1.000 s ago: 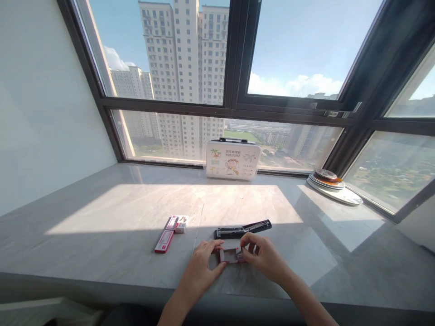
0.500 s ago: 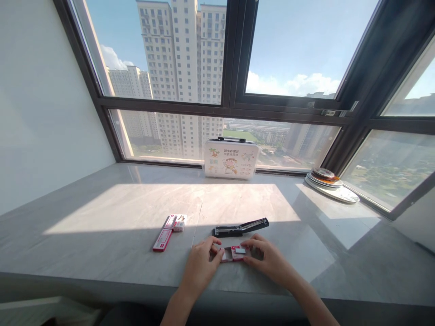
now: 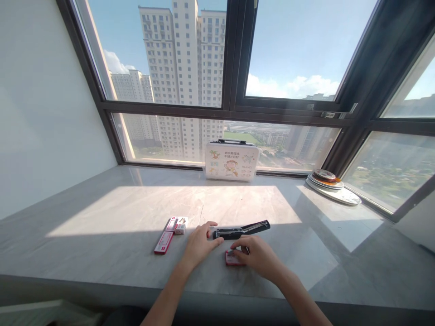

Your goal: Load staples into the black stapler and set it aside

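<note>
A black stapler (image 3: 228, 233) lies opened out on the windowsill, its upper arm swung away to the right. Beside its left end is my left hand (image 3: 200, 244), empty, with thumb and fingers apart. In front of the stapler sits a small red-and-white staple box (image 3: 234, 260). Over that box my right hand (image 3: 260, 256) is closed in a pinch. A small grey piece, apparently a strip of staples (image 3: 232, 251), shows at its fingertips, mostly hidden by them.
To the left lie a long pink-and-white box (image 3: 164, 242) and a small white box (image 3: 180, 227), touching each other. A printed white case (image 3: 232, 163) stands against the window. Stacked plates (image 3: 331, 188) are in the right corner. The sill's front edge runs close below my hands.
My left hand has let go of the staple box and moved up-left towards the stapler, opening. The box now looks closed, and my right fingers have shifted onto the light piece on top.
</note>
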